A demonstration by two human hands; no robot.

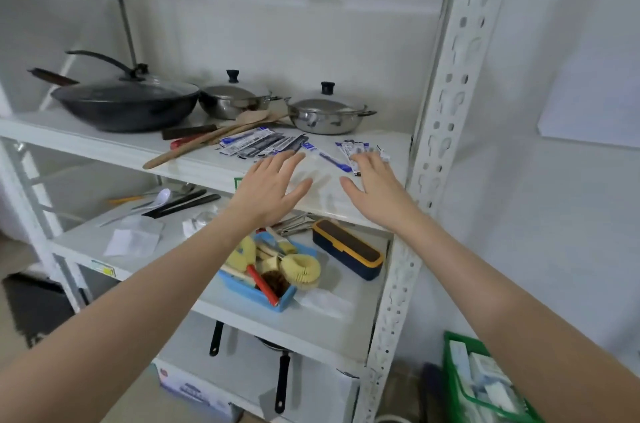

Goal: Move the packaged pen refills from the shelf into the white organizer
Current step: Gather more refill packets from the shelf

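Bare left hand [268,188] and right hand [374,187] reach flat, fingers spread.

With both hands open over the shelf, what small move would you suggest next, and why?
Probably lower the right hand and pinch the small refill packets at its fingertips: both hands are open and hold nothing, and those lie nearest. The left hand could then take the larger pile.

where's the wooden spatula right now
In the head view the wooden spatula lies on the upper shelf, left of centre, its head by the two steel pots and its handle angled toward the front edge, just left of the packaged pen refills.
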